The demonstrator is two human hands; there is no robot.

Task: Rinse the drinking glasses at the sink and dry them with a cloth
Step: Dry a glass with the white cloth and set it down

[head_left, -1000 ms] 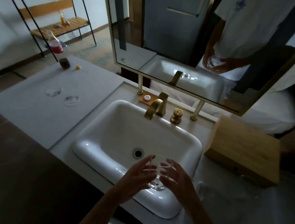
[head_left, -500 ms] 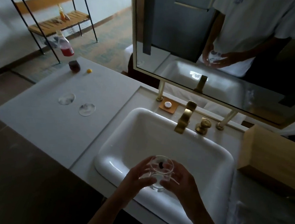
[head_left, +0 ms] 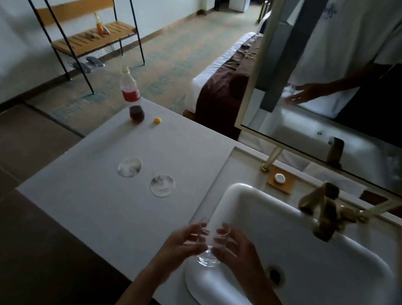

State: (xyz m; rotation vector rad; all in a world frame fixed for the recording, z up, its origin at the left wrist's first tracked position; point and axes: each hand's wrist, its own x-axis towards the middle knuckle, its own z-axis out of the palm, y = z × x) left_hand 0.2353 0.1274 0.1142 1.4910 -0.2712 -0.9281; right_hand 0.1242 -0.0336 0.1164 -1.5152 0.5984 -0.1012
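Observation:
A clear drinking glass is held upright between both hands above the left rim of the white sink. My left hand grips its left side and my right hand its right side. Two more clear glasses stand on the grey counter to the left. The brass faucet rises at the sink's far side. No cloth is visible.
A dark glass, a bottle with a red label and a small yellow cap sit at the counter's far corner. A mirror hangs behind the sink. A wooden coaster lies by the faucet.
The view has swung left. The glass and both hands have shifted from over the sink's middle to its left rim, toward the counter.

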